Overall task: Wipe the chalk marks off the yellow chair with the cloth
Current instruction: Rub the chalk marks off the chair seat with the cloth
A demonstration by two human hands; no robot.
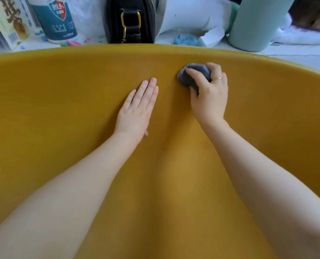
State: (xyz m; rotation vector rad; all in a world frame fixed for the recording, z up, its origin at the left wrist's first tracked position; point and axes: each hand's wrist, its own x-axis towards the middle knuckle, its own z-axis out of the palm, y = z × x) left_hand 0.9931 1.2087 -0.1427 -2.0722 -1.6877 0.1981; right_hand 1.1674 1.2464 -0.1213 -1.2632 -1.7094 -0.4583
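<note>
The yellow chair (pixel 62 109) fills most of the view, its curved far edge running across the top. My right hand (pixel 209 98) grips a bunched grey cloth (pixel 191 75) and presses it on the chair's surface near the far edge, right of centre. My left hand (pixel 138 111) lies flat on the chair with straight fingers, just left of the cloth. I see no chalk marks on the visible yellow surface; whatever lies under the cloth and hands is hidden.
Beyond the chair's far edge stand a black bag (pixel 130 19), a white and blue disinfectant bottle (pixel 56 17), a pale green tumbler (pixel 256 23), a blue crumpled cloth (pixel 186 40), white paper (pixel 211 37) and scattered coloured chalk pieces (pixel 72 43).
</note>
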